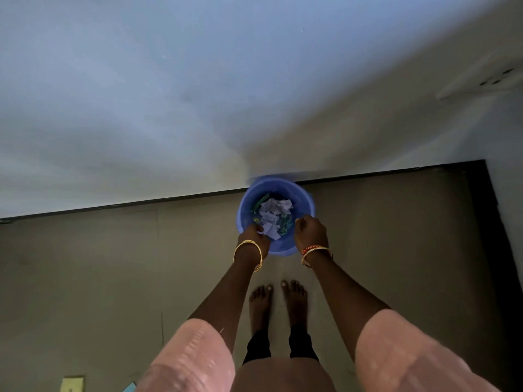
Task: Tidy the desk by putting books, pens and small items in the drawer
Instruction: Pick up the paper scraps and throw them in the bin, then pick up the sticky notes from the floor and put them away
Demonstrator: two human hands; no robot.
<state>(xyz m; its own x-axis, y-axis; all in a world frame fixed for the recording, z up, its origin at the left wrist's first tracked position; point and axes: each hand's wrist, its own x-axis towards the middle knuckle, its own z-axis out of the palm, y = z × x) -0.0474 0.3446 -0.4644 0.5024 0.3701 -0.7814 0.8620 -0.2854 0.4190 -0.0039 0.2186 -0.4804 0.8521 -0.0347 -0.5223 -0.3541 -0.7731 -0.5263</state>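
Standing over a blue bucket (276,190) on the floor (113,264) against the wall (141,94), the person reaches both hands down to its rim. The crumpled paper (273,216) heaped inside could spill over the edge if more is pressed in, and the light bucket looks easy to tip should a hand catch its rim. The left hand (253,236) is curled at the near rim with fingers touching the paper; whether it pinches a scrap I cannot tell. The right hand (310,232) is clenched above the right rim, and anything inside it is hidden. No desk, drawer, books or pens are in view.
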